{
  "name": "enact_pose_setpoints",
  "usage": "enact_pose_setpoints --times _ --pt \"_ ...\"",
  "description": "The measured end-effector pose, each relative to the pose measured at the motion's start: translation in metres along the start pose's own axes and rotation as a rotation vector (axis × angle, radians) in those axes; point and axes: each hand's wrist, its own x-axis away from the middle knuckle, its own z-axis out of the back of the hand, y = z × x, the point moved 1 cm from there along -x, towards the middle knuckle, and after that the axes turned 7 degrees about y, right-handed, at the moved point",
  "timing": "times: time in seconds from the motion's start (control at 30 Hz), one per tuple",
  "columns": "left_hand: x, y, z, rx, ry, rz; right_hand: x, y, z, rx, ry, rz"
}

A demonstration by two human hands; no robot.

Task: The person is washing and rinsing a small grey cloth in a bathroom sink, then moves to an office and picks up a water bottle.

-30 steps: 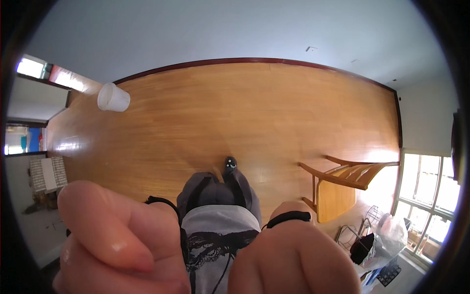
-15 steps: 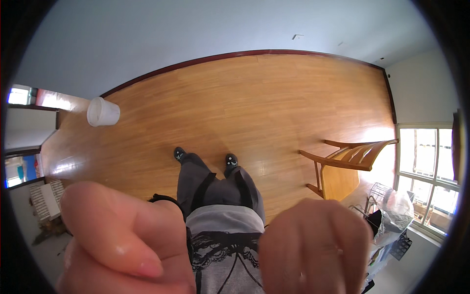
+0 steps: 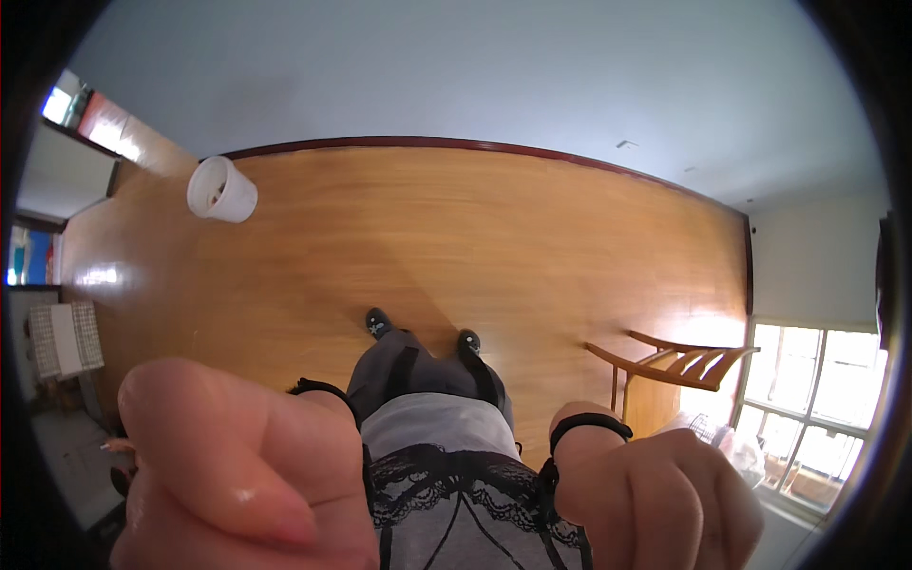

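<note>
Close to the camera at the lower left, my left hand is closed in a fist, its thumb folded over the curled fingers. Nothing sticks out of it. At the lower right, my right hand shows its back with the fingers curled in; no object is seen at it, though its palm side is hidden. A black band circles the right wrist, and dark trim edges the left cuff. The two fists are well apart, in front of my grey top with black lace.
A white bucket with something small inside stands on the wooden floor at the far left. A wooden chair stands at the right near a bright window. Plastic-wrapped things lie beside it. A pale wall rises ahead.
My right hand has moved right and turned, bringing its wrist band into view. The left fist holds its place. My view has shifted; the bucket's contents now show.
</note>
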Motion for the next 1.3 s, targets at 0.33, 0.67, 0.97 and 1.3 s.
enact_pose_setpoints --times 0.33,0.67,0.97,1.3 --pt "-0.065 0.012 0.113 -0.109 0.1 -0.11 -0.011 0.117 0.075 0.394 0.361 -0.076" --pt "-0.107 -0.002 0.197 -0.295 0.144 -0.169 -0.007 0.2 0.178 0.602 0.62 -0.406" --pt "-0.14 -0.069 0.273 -0.702 -0.075 -0.067 -0.058 0.27 0.258 0.689 0.698 -0.509" --pt "-0.059 -0.195 0.413 -0.655 -0.352 1.233 -0.104 0.406 0.272 0.775 0.38 -1.109"
